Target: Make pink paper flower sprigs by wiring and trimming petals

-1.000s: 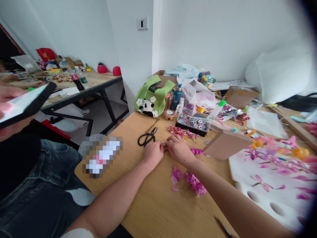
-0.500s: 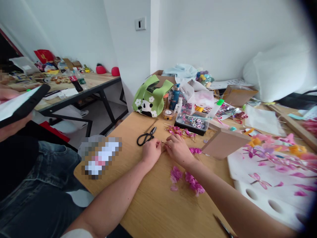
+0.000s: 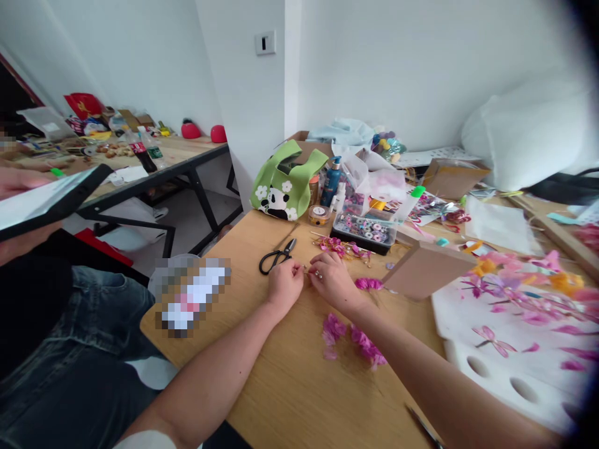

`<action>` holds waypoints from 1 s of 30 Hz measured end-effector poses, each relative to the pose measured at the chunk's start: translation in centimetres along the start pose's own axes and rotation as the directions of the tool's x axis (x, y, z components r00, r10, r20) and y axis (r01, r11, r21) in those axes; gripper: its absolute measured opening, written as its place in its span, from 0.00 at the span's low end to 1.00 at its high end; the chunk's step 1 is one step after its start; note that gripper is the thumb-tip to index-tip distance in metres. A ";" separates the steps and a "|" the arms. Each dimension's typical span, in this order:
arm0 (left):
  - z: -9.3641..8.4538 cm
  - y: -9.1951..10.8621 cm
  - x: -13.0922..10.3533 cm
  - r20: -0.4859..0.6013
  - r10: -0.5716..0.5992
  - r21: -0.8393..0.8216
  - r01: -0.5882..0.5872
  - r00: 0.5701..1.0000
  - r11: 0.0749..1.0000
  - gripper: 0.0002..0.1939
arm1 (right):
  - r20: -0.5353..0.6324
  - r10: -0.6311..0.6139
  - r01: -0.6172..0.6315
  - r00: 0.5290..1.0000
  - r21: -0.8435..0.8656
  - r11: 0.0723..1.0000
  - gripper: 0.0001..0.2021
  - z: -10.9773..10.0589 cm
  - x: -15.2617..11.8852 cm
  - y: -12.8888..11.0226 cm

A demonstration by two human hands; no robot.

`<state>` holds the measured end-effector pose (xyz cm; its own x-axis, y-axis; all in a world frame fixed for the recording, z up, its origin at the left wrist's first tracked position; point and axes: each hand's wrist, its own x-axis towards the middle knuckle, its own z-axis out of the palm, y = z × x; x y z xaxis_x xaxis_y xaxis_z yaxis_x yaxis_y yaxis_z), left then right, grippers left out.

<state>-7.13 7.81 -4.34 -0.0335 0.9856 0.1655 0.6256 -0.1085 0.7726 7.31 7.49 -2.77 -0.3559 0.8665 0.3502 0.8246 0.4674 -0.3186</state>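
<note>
My left hand and my right hand are close together above the wooden table, fingertips pinched and nearly touching. Between them runs a thin strand, apparently wire, with small pearly beads showing against my right fingers; its ends are hidden. Just beyond my left hand lie black-handled scissors. Magenta petal pieces rest below my right wrist, and a magenta flower strip lies right of that hand. Behind the hands is a cluster of pink flowers with gold stems.
A black tray of beads, a green panda bag and bottles line the back. At right stand a brown board and a white foam holder; a blade tip lies in front. Another person holds a tablet at left.
My right hand has turned slightly, so the small beads show more clearly by its fingers. My left hand stays almost still. The other person's tablet has shifted a little to the right.
</note>
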 end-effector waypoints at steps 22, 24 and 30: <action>-1.7 1.3 -0.4 0.463 -0.059 -0.714 0.411 0.884 0.567 0.17 | -0.036 -0.103 0.106 0.994 0.087 0.990 0.10 -3.5 -0.4 -0.8; -1.6 1.3 -0.5 0.476 -0.029 -0.715 0.406 0.879 0.569 0.18 | -0.013 -0.111 0.111 0.994 0.052 0.992 0.11 -3.7 -0.6 -1.0; -1.5 1.0 -1.0 0.512 0.057 -0.673 0.359 0.857 0.647 0.21 | 0.112 -0.147 0.153 0.983 -0.047 0.987 0.12 -5.1 -1.6 -1.4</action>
<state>-7.66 6.50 -2.77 0.4061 0.9049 -0.1277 -0.1315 0.1962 0.9717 8.96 4.51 1.64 -0.5206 0.8022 0.2922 0.7799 0.5861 -0.2197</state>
